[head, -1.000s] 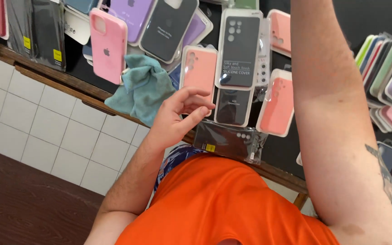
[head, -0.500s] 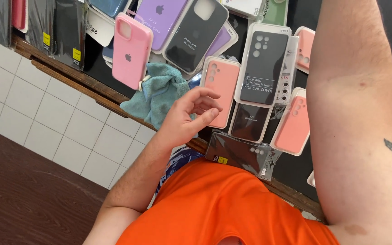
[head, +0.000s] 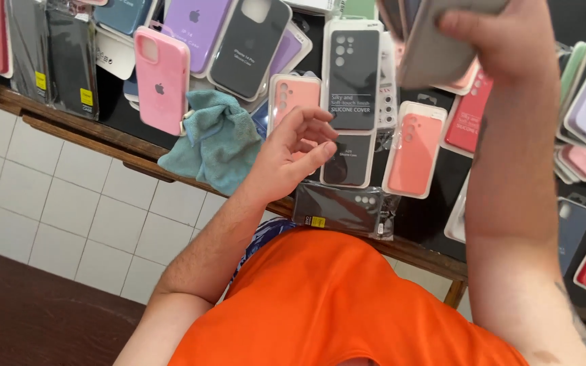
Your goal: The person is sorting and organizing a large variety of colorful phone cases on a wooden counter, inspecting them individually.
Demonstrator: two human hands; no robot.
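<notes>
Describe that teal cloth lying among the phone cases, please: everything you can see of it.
The teal cloth is a soft, towel-like rag, crumpled into loose folds rather than spread flat. It lies on the dark display surface at the wooden edge, one corner drooping past it over the white tiles. A pink phone case overlaps its upper left side, other packaged cases sit around its top. The left hand hovers just to its right; whether they touch is unclear.

Right hand (head: 503,41) at one o'clock, closed on grey flat phone cases (head: 435,47); left hand (head: 293,152) centre, fingers curled, empty, above salmon silicone case (head: 293,95); teal cloth (head: 222,139) at ten o'clock.
</notes>
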